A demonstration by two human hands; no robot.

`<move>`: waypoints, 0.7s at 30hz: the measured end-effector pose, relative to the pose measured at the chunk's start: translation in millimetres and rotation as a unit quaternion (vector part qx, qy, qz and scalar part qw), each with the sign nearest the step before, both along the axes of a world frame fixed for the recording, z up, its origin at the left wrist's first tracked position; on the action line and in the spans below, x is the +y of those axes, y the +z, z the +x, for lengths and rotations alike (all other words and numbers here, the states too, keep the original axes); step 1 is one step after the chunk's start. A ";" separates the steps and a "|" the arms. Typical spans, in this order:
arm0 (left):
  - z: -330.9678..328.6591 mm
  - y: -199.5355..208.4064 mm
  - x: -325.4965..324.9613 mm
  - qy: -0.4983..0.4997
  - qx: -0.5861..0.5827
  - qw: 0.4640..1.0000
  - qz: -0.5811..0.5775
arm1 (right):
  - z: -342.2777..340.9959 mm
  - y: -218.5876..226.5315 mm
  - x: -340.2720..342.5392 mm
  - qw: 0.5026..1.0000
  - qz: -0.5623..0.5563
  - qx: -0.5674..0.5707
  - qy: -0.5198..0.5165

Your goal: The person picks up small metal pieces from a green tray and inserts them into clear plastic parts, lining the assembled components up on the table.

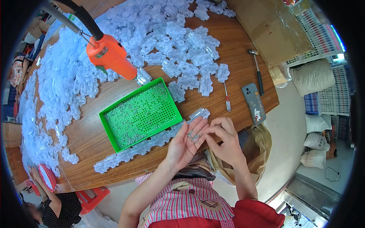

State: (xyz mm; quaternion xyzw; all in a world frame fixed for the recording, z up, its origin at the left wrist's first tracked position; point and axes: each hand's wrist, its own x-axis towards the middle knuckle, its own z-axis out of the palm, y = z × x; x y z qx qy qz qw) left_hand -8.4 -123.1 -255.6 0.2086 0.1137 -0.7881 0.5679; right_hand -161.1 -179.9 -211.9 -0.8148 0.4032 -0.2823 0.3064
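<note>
My left hand (182, 146) is palm up and slightly cupped, holding several small silver screws (193, 137). Beside it, my right hand (225, 141) has thumb and fingertips pinched together close to the left fingers; anything between them is too small to make out. Just past the left hand sits a green perforated tray (177, 118) with many such screws scattered inside. Between the tray and the table's near edge runs a row of clear plastic housings (138, 148), reaching up to my left fingers.
An orange electric screwdriver (110, 57) hangs above the tray's far side. Clear housings (152, 26) are heaped across the table's far and left parts. A screwdriver (227, 102), phone (253, 103) and hammer (259, 74) lie right. Another person's hand (37, 176) is far left.
</note>
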 end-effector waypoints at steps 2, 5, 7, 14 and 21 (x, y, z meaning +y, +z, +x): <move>-2.1 -0.5 1.2 -0.002 0.000 1.000 -0.007 | 0.6 -1.1 5.0 1.000 -0.006 0.001 0.001; -4.4 4.4 0.8 0.003 -0.009 1.000 -0.012 | 4.5 -3.5 11.1 1.000 -0.004 0.011 -0.010; -5.9 8.2 0.8 0.008 -0.018 1.000 -0.012 | 6.3 -4.4 14.5 0.999 -0.030 0.014 -0.015; -5.0 4.1 5.3 0.009 -0.029 1.000 0.003 | 7.1 -11.4 18.5 0.998 0.014 -0.034 -0.047; -6.2 2.5 7.7 -0.017 -0.061 0.996 0.063 | -7.1 -28.3 18.6 0.969 0.197 -0.102 -0.107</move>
